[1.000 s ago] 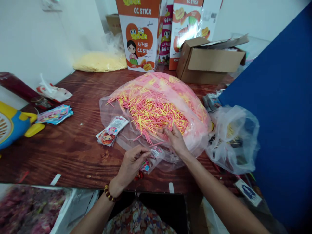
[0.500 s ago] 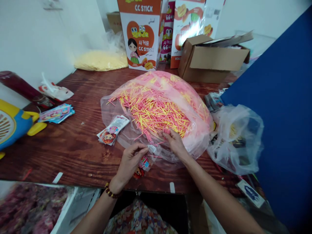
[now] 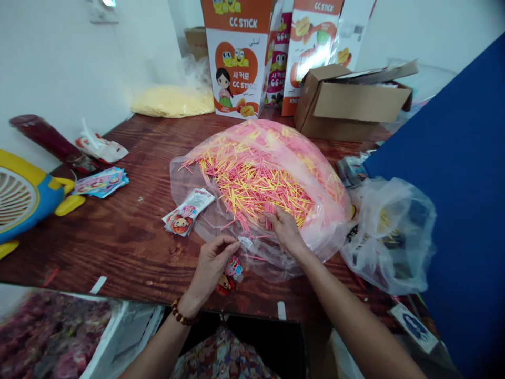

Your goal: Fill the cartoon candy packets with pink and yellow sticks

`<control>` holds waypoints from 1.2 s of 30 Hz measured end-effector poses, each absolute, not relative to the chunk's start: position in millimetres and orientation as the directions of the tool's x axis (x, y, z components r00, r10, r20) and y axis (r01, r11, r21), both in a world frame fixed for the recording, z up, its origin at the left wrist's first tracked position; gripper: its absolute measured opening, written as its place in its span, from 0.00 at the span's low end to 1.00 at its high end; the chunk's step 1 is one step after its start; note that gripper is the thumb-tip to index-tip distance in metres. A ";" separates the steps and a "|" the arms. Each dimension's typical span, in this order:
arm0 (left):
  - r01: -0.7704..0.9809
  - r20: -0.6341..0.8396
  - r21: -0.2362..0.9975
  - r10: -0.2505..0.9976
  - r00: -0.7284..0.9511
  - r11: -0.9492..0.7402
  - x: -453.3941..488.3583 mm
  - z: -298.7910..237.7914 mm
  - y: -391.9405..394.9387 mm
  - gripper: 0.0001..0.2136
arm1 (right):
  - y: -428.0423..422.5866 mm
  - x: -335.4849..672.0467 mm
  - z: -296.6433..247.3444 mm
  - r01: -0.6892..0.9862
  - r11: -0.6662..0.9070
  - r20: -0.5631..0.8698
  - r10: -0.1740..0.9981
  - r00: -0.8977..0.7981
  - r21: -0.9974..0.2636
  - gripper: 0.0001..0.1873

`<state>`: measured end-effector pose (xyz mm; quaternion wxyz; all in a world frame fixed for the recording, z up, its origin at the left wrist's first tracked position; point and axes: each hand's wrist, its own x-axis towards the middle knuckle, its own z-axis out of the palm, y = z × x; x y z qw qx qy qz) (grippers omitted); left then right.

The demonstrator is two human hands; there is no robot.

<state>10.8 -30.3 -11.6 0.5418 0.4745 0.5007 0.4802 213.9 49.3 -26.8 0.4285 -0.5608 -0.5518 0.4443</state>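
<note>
A large clear plastic bag [image 3: 331,231] lies open on the table, heaped with thin pink and yellow candy sticks [image 3: 252,181]. My right hand [image 3: 286,229] is closed at the front of the heap, pinching a small upright bundle of pink sticks [image 3: 270,215]. To its left, my left hand [image 3: 215,263] pinches a small printed packet [image 3: 233,267] near its top; the fingers cover part of it. A stack of similar printed packets [image 3: 187,213] rests on the left edge of the bag. A few loose pink sticks lie between my hands.
Printed cartons [image 3: 239,68] and an open cardboard box [image 3: 355,102] stand at the back. A knotted white plastic bag [image 3: 390,237] sits at right beside a blue panel [image 3: 469,184]. A blue-and-yellow fan [image 3: 31,197] and blue packets [image 3: 101,181] are at left.
My right hand has lifted slightly and turned, so the pink bundle now shows more fully and upright. The left hand keeps its pinch on the packet. The whole view has shifted a little.
</note>
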 end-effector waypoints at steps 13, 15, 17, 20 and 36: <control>-0.079 -0.115 0.990 0.993 0.027 0.117 12.7 -10.6 -29.3 0.09 | 42.7 217.7 -26.2 0.103 0.047 0.053 0.997 0.052 -0.994 0.13; -0.088 -0.102 0.991 0.994 0.026 0.104 13.5 -9.0 -26.6 0.09 | 40.7 216.4 -31.8 0.063 0.031 0.033 0.999 0.029 -0.998 0.12; -0.093 -0.098 0.991 0.995 0.019 0.099 14.6 -7.4 -22.9 0.09 | 39.3 215.7 -31.9 0.027 0.020 0.021 0.999 0.041 -0.999 0.11; -0.063 -0.077 0.995 0.997 0.029 0.079 17.2 -5.7 -16.7 0.09 | 36.0 212.2 -14.4 -0.183 0.040 0.028 0.997 0.066 -0.982 0.10; -0.057 0.028 0.998 0.994 0.104 -0.022 29.9 0.3 -5.9 0.09 | 11.0 171.3 26.4 -0.312 0.087 0.071 0.996 0.062 -0.946 0.10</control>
